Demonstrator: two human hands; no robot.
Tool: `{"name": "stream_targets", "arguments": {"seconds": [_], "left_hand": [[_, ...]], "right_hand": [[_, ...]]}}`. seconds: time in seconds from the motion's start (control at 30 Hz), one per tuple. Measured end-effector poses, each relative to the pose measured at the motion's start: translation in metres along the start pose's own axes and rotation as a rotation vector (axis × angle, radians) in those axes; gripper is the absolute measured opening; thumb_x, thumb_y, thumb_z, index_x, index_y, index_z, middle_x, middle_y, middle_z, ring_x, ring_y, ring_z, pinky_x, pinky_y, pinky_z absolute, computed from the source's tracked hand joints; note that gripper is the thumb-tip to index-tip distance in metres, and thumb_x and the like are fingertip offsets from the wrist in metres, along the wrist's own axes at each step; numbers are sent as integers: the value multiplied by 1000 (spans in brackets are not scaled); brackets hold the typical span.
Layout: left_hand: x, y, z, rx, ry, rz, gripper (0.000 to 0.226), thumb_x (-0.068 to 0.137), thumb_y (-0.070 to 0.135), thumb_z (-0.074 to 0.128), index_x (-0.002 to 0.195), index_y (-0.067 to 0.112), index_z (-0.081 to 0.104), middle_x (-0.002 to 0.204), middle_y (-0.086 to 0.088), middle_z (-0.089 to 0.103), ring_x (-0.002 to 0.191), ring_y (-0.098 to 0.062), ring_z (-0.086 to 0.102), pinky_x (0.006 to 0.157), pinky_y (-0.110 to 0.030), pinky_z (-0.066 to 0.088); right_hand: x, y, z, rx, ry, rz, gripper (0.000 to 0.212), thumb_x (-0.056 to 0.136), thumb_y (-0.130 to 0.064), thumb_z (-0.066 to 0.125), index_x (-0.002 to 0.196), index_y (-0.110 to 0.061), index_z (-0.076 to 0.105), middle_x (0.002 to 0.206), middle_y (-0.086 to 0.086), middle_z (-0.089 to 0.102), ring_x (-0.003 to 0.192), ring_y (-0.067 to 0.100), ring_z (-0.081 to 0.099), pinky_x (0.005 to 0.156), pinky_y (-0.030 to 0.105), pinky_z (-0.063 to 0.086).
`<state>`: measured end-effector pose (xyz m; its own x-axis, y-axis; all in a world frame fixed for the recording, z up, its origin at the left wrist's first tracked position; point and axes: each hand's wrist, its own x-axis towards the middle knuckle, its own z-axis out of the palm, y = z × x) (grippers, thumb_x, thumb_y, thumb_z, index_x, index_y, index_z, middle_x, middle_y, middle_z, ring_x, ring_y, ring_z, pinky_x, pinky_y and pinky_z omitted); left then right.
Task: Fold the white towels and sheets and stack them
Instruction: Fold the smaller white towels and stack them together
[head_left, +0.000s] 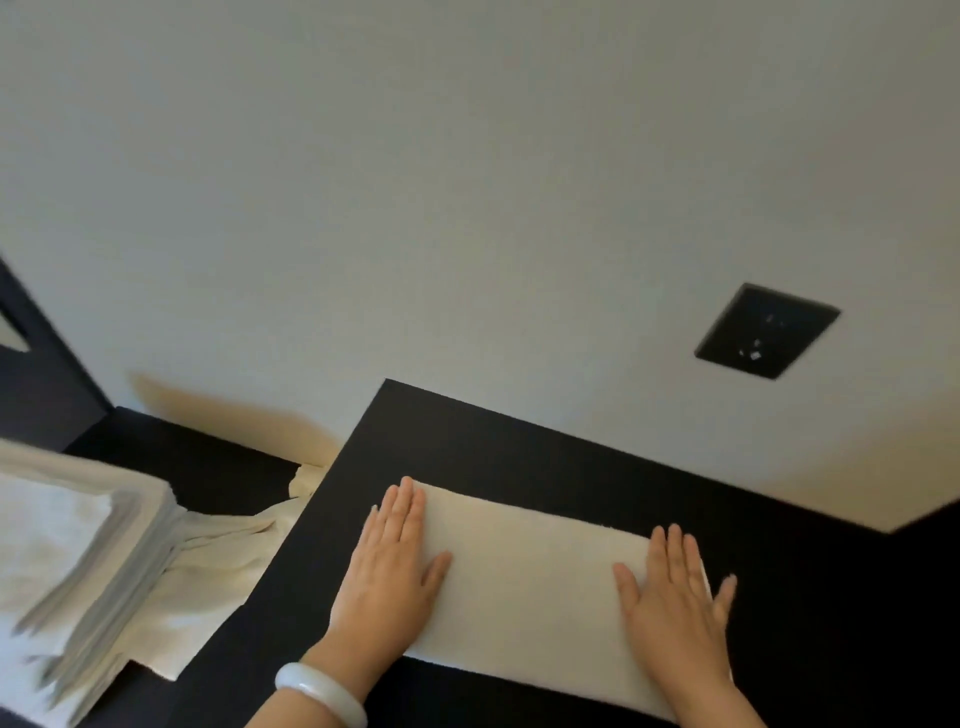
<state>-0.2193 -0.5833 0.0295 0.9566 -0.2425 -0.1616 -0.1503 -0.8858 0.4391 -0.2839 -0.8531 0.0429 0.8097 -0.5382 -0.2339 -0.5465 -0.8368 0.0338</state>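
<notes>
1. White towel (540, 577), folded into a long rectangle, lay flat on the black tabletop (519, 447), directly under both palms.
2. The left hand (395, 561) rested flat on the towel's left end. Its fingers were straight and together, its thumb was spread toward the middle, and it grasped nothing.
3. The right hand (675, 597) lay flat on the towel's right end in the same manner, fingers extended and thumb pointing inward, with nothing clasped.
4. Between the two hands the towel's surface looked smooth and bare.
5. A white bangle (319, 693) sat on the left wrist, just behind that hand.
6. Well to the left of the left hand stood a stack of folded towels (78, 545) on a lower dark surface.
7. A loose white cloth (208, 571) hung crumpled between that stack and the tabletop's left edge, touching the stack.
8. Beyond the fingertips rose a pale wall (467, 182), and a black socket plate (766, 331) was set into it above and past the right hand.
</notes>
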Motion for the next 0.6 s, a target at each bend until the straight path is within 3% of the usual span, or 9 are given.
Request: {"name": "stream_targets", "arguments": {"seconds": [0.07, 0.13, 0.2, 0.3, 0.4, 0.5, 0.6], "left_hand": [[-5, -13, -8, -214, 67, -65, 79, 99, 41, 49, 157, 28, -2, 164, 10, 1, 150, -8, 5, 119, -27, 6], [-15, -25, -13, -253, 144, -114, 69, 94, 36, 59, 152, 27, 24, 153, 12, 24, 141, -6, 23, 117, -25, 19], [-25, -34, -18, -268, 166, -138, 47, 91, 37, 63, 134, 31, 45, 134, 15, 35, 123, -3, 32, 105, -19, 31], [-37, -41, -24, -301, 131, -159, 18, 88, 39, 66, 99, 36, 52, 113, 18, 34, 107, -1, 34, 86, -16, 34], [-43, -46, -27, -320, 104, -154, 15, 86, 44, 68, 86, 37, 55, 109, 20, 34, 104, 0, 32, 83, -15, 32], [-45, -51, -30, -321, 71, -132, 15, 86, 49, 67, 82, 36, 60, 111, 20, 34, 107, -1, 30, 91, -16, 29], [-48, -57, -32, -323, 57, -136, 19, 88, 52, 64, 77, 37, 60, 107, 21, 35, 104, -1, 32, 92, -17, 31]], "right_hand": [[0, -21, -15, -31, 106, -101, 70, 101, -55, 20, 157, -20, -3, 166, 1, -6, 152, 21, -8, 123, 52, -1], [-6, -55, -19, 101, 158, -381, 63, 103, -45, 28, 157, -24, 3, 166, -5, 1, 151, 12, -6, 123, 39, -2], [-17, -100, -17, 238, 88, -658, 58, 105, -36, 31, 157, -28, 7, 165, -10, 5, 147, 1, -6, 120, 26, -2], [-23, -161, -7, 231, 9, -898, 56, 106, -33, 32, 158, -23, 12, 165, -8, 10, 146, 0, -2, 119, 21, -1], [-22, -187, 9, 141, 0, -910, 57, 107, -36, 24, 158, -19, 5, 166, -4, 0, 151, 7, -7, 122, 27, -7], [-25, -187, 25, 43, 84, -884, 59, 100, -46, 1, 153, -24, -14, 165, -6, -11, 148, 6, -18, 119, 31, -15], [-23, -186, 32, 41, 112, -881, 62, 94, -51, -8, 149, -27, -20, 163, -9, -14, 147, 4, -20, 118, 30, -16]]}}
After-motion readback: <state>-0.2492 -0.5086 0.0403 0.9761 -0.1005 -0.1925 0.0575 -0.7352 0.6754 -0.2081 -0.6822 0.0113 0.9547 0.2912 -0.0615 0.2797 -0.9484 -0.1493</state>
